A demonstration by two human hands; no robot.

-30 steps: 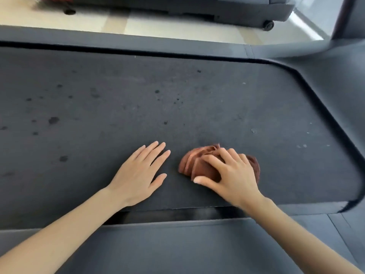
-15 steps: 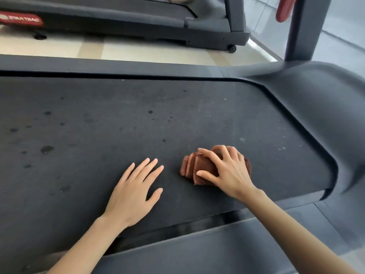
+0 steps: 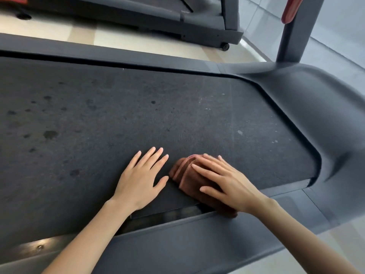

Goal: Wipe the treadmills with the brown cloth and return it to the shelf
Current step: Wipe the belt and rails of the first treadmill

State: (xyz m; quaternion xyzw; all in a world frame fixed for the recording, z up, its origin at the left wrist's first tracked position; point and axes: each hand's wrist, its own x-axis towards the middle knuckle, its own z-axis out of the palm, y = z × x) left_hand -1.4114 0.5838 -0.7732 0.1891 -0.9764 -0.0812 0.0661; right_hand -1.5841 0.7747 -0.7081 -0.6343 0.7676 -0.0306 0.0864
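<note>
Wiping is under way: the brown cloth has been pulled to the near edge of the treadmill belt under the right hand, fingers now straightened; the left hand is pressed flat, spread, beside it.

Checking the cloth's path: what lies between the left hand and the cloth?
In the head view, only a sliver of bare belt: the left hand lies flat, its thumb almost at the cloth under the right hand.
</note>
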